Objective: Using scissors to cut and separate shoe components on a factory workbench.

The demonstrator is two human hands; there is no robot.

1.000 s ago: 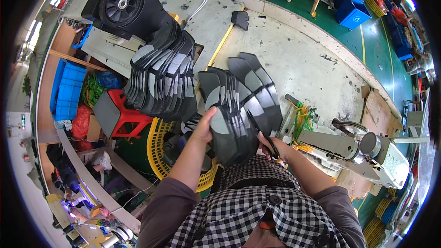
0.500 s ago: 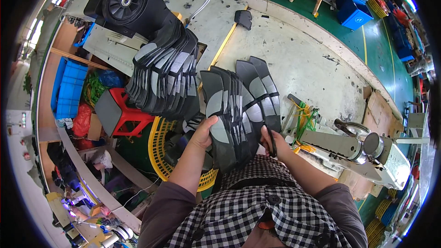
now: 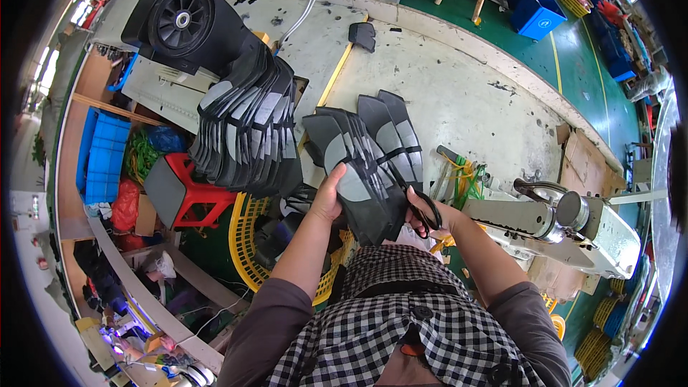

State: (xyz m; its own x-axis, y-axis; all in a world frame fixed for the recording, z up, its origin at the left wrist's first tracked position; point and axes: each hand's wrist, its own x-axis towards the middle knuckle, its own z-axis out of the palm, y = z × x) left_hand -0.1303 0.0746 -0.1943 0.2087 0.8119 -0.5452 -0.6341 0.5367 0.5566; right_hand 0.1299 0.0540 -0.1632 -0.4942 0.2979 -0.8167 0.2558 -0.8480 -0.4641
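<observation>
My left hand (image 3: 328,197) is closed around the left edge of a stack of black cut pieces with grey panels (image 3: 356,180), thumb on top, held at the table's near edge. In my right hand (image 3: 446,216) is a pair of scissors (image 3: 432,208), its black loop handles around my fingers. The blades point toward the stack's right side and are largely hidden. Just beyond the stack, two or so similar pieces (image 3: 393,127) lie overlapping on the table. A larger fanned pile of such pieces (image 3: 247,125) sits to the left.
A sewing machine (image 3: 545,226) stands at the right beside green and yellow strips (image 3: 469,179). A black machine with a handwheel (image 3: 183,20) is at the far left. Below the pile are a yellow basket (image 3: 240,244) and a red stool (image 3: 197,197). A small black piece (image 3: 362,36) lies farther back.
The held stack has swung, its lower end moving right and away from the loose pieces. My right hand has lifted slightly, and the scissors' handles now show clearly.
</observation>
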